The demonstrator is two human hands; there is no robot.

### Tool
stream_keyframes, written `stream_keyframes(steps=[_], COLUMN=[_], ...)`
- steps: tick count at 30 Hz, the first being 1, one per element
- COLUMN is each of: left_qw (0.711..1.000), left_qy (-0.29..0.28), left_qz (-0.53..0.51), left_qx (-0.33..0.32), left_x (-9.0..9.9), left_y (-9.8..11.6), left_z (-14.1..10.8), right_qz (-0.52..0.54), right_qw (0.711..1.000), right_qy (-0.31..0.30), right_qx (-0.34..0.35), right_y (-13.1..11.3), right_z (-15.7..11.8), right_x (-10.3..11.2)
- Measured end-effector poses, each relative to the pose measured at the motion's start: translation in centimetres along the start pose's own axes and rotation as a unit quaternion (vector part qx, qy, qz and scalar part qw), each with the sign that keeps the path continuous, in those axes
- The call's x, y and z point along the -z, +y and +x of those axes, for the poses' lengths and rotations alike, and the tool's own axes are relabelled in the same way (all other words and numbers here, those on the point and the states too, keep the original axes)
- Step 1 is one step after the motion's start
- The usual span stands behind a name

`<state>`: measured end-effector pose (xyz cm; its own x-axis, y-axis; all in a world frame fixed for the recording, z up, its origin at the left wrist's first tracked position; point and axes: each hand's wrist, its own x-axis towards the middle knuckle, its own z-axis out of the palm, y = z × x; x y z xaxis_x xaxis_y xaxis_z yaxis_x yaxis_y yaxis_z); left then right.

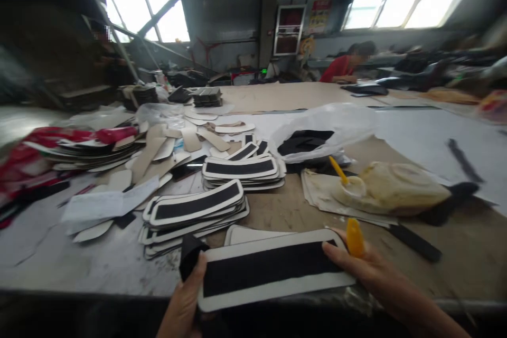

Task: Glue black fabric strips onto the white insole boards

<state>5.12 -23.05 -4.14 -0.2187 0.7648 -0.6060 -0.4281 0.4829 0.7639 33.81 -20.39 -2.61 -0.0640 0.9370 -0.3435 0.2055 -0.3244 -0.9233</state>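
Note:
A long white panel with a black centre strip lies at the near table edge, held at both ends. My left hand grips its left end, thumb on top beside a loose black flap. My right hand presses on its right end and also holds a yellow-handled tool upright between the fingers. Under the panel lies another white piece.
Two stacks of similar black-and-white panels sit just beyond. A glue-crusted pot with a yellow brush rests on paper at right, next to a plastic bag with black pieces. Tan cut-outs spread at left. A person in red works far back.

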Motion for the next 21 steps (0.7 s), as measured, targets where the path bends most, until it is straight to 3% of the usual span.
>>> stream_keyframes(steps=[5,16,21], left_qw=[0.998,0.999,0.999], left_qy=[-0.043,0.036,0.032], left_qz=[-0.045,0.009,-0.025], left_qx=[-0.03,0.001,0.03], left_x=[0.1,0.8,1.4], left_y=[0.1,1.7,1.4], left_z=[-0.3,-0.2,0.5], right_qz=[-0.073,-0.096,-0.004], right_qw=[0.997,0.994,0.996], right_qy=[0.002,-0.046,-0.075], right_qx=[-0.015,-0.016,-0.043], right_y=[0.8,-0.6,-1.1], right_z=[1.3,2.3,1.9], right_x=[0.0,-2.0,-2.6])
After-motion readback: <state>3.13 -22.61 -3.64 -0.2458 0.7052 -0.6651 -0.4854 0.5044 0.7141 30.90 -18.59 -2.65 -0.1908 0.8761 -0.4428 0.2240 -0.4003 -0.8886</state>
